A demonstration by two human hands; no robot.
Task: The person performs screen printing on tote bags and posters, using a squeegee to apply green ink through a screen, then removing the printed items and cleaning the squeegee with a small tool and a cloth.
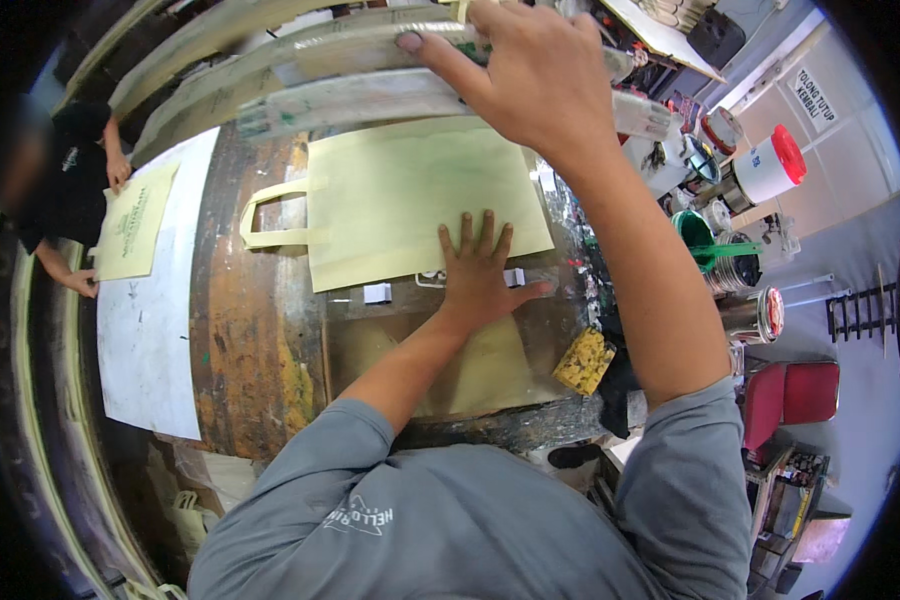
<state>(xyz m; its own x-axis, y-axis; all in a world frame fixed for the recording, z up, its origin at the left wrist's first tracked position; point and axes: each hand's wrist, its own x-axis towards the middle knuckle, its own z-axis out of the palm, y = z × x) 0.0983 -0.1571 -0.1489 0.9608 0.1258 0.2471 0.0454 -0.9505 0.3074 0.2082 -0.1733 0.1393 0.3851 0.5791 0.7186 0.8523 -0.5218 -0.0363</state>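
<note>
A: A grey shirt (490,510) is seen closest, with two bare arms stretched out over the table (240,340).

B: And where is the bag?

A: A pale yellow bag (390,200) is laid flat on the table, with its handle (280,238) pointed to the left.

B: How is it touched?

A: The left hand (475,285) is put down flat on its near edge — the fingers are spread wide, and nothing is gripped by them.

B: What about the right hand (545,85)?

A: It is lifted up above the far side of the bag. A long, pale frame (370,100) is held by its fingers, but some tips are hidden.

B: What else can be seen?

A: A yellow sponge (584,361) with dark spots is set near the table's right end. A green cup (692,230) is kept farther right. On the left — over a white board (150,350) — a yellow sheet (138,225) is touched by another person's hands (120,170).
</note>
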